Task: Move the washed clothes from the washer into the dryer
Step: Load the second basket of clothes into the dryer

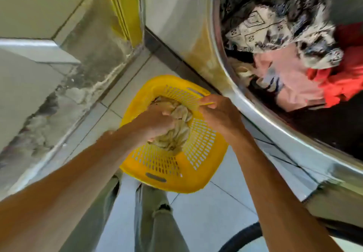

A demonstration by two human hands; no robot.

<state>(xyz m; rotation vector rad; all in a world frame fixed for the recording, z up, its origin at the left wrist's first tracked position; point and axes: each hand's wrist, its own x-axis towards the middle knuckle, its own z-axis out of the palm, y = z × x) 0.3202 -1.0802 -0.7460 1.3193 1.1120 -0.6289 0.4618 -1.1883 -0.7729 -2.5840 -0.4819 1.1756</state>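
A yellow perforated laundry basket [198,153] sits on the tiled floor below a front-loading machine's round opening [235,94]. Crumpled beige cloth [179,131] lies in the basket. My left hand [155,123] is closed on that cloth inside the basket. My right hand [218,112] grips the basket's far rim close to the machine. Inside the drum lie a black-and-white patterned fabric [275,27], a pale pink garment [290,82] and a red garment [341,78].
The machine's steel front [188,25] fills the right side. A yellow frame edge [125,10] and a stained concrete wall [59,86] stand on the left. My legs in grey-green trousers [157,222] are below the basket. A dark curved hose [241,236] lies bottom right.
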